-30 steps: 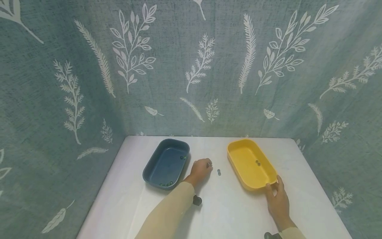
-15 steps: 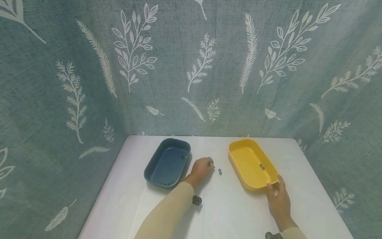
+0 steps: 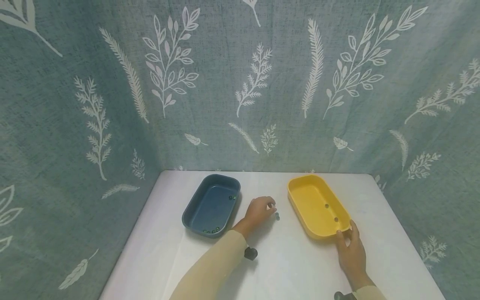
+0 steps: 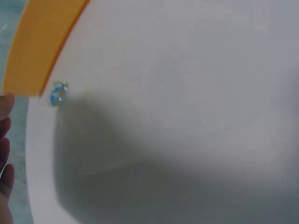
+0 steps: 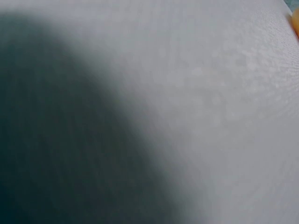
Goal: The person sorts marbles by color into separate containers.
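My left hand [image 3: 259,209] reaches in from the left, fingers loosely bent, its fingertips just short of two small glass marbles [image 3: 277,216] on the white table. In the left wrist view only part of its fingers [image 4: 4,149] shows at the edge, and a bluish marble [image 4: 57,93] lies before the yellow wall. With my right hand [image 3: 351,252] I grip the near right corner of a yellow tray [image 3: 305,223], thumb and fingers at its rim. Two marbles [image 3: 331,212] lie inside it, apart. The right wrist view shows mostly table and shadow.
A dark blue tray [image 3: 210,208] stands left of my left forearm, with several green marbles [image 3: 211,230] along its near end and two by its right wall. Green leaf-patterned cloth [image 3: 240,83] hangs behind and beside the white table [image 3: 285,266].
My left hand has moved a little right toward the marbles on the table. In the yellow tray the two marbles have rolled nearer my right hand and spread apart. The right hand keeps its grip.
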Tool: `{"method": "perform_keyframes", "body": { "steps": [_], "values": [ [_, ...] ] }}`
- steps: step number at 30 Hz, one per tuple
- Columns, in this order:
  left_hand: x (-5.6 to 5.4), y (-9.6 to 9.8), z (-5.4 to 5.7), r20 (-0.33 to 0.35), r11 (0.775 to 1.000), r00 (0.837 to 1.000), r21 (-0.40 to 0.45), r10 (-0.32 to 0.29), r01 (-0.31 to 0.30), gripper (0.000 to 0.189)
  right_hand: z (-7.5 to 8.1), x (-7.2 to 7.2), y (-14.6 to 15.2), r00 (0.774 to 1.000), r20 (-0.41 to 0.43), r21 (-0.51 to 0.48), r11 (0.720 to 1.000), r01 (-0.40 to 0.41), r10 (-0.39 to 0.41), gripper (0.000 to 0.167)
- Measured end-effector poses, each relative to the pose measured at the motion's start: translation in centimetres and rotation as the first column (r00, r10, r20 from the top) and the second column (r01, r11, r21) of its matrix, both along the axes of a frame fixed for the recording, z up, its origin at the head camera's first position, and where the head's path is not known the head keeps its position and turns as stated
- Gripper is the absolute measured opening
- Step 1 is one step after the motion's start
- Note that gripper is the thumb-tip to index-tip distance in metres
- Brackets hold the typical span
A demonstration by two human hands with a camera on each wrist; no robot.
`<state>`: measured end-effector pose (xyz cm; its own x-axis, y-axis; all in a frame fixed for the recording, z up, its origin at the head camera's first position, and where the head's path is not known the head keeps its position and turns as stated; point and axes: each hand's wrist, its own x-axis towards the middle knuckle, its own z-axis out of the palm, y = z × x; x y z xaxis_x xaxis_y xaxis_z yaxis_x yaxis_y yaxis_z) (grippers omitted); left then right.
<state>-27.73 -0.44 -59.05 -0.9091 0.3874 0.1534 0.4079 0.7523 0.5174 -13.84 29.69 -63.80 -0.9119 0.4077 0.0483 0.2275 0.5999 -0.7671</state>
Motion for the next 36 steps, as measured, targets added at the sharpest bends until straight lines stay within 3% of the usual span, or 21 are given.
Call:
{"method": "perform_keyframes", "body": {
  "steps": [6, 17, 29, 36],
  "values": [
    [0.4, 1.1, 0.9, -0.038, 0.999, 0.999, -0.016, -0.036, 0.036, 0.015, -0.2, 0.0, 0.1, 1.0, -0.012, 0.0, 1.0, -0.006, 0.006, 0.072],
    [1.4, 2.7, 1.5, -0.101, 0.995, 0.99, -0.028, -0.097, 0.094, 0.015, -0.3, 0.0, 0.3, 0.999, -0.049, 0.016, 1.0, -0.018, 0.018, 0.074],
    [2.5, 4.2, 1.8, -0.012, 0.993, 0.993, -0.018, -0.115, 0.114, 0.021, -0.4, 0.0, 0.4, 0.998, -0.062, 0.011, 1.0, -0.019, 0.019, 0.073],
    [3.1, 5.2, 1.8, -0.062, 0.988, 0.987, -0.043, -0.148, 0.145, 0.017, -0.5, -0.2, 0.4, 0.999, -0.045, 0.003, 1.0, -0.017, 0.017, 0.073]
  ]
}}
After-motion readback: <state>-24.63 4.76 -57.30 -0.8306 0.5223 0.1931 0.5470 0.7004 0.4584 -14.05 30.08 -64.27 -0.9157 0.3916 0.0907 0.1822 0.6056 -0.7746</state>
